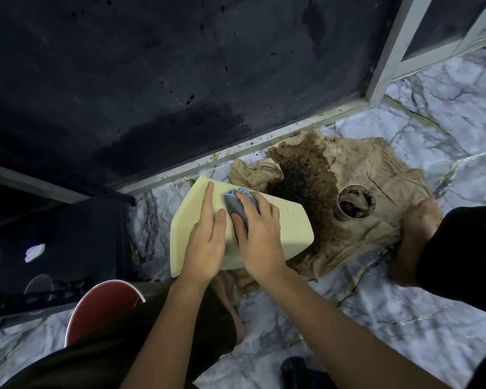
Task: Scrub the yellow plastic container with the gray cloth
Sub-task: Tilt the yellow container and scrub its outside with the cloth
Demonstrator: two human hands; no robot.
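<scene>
A pale yellow plastic container (289,228) lies on its side over the floor, mouth toward the right. My left hand (205,240) rests flat on its upper face with fingers stretched out, holding it steady. My right hand (260,234) presses a bunched gray cloth (237,203) against the same face, just right of my left hand. Most of the cloth is hidden under my right fingers.
A brown cloth (376,175) soaked with dark muck lies on the marble floor beyond the container, and a small round tin (355,203) of dark sludge stands on it. A red bucket (96,307) is at lower left. My bare foot (415,240) rests on the brown cloth. A dark wall rises behind.
</scene>
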